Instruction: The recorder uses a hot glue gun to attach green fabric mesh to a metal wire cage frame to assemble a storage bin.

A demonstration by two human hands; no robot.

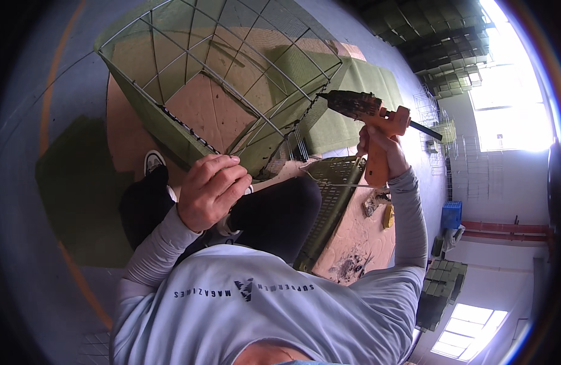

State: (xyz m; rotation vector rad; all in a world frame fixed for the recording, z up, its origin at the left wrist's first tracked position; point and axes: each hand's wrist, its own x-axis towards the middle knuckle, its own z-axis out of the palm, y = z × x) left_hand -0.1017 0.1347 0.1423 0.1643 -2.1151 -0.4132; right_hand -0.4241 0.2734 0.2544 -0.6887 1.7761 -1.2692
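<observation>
A metal wire frame (231,91), wrapped in green mesh fabric (134,103), stands tilted in front of me. Lines of black glue (189,129) run along its near edges. My left hand (212,187) has its fingers curled at the frame's near edge and grips it there. In my right hand (384,149) is an orange glue gun (378,167), its front end coated in black residue and a black glue stick (425,130) jutting from the back. The gun's nozzle points left, close to the frame's right edge; contact cannot be made out.
Brown cardboard (125,131) lies beneath the frame. Dark green fabric (79,194) covers the floor at left. Beside my right leg sits a green perforated crate (332,213), with black-stained cardboard (353,243) next to it. Stacked green pieces (441,45) and a blue crate (451,215) stand farther right.
</observation>
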